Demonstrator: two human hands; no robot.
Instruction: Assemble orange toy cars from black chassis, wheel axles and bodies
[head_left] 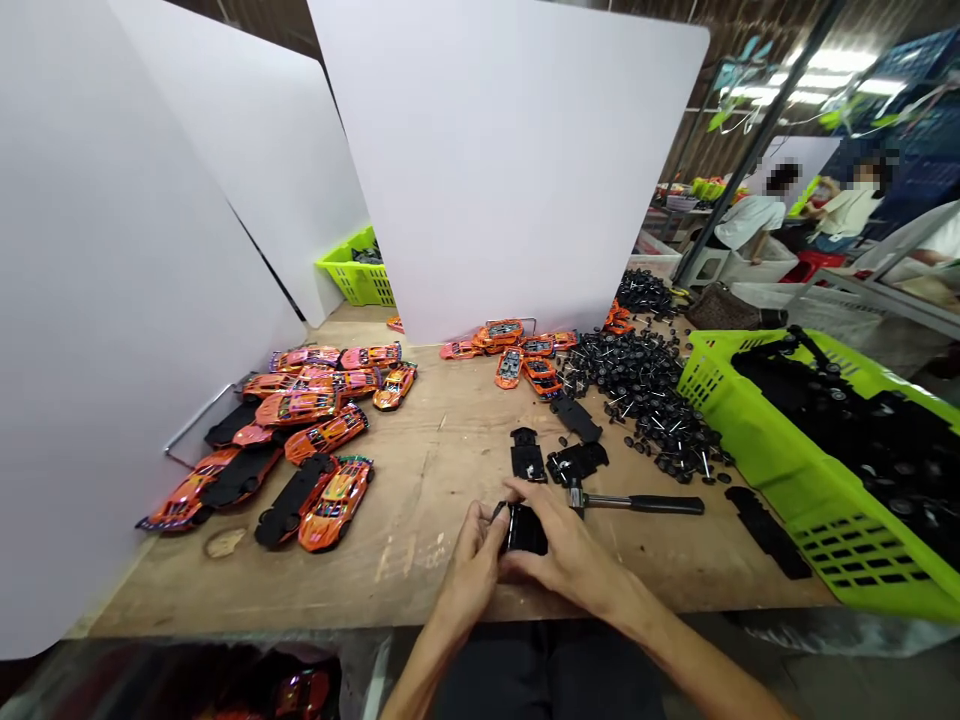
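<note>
Near the table's front edge, both hands are closed around a black toy car chassis (527, 532). My left hand (474, 550) grips its left side, thumb on top. My right hand (562, 545) wraps its right side, hiding part of it. Just beyond the right hand lies a hammer (645, 503), its head beside several black chassis plates (527, 455). A large heap of small black wheels on metal axles (637, 375) spreads further back. Orange car bodies (508, 367) lie scattered by the white panel.
On the left, several orange toy cars (300, 405) are piled, some overturned. A green basket (757, 440) full of black parts stands at the right edge. White panels (510, 160) rise behind and left. Another green basket (360, 270) sits behind. Two people (750, 220) sit far right.
</note>
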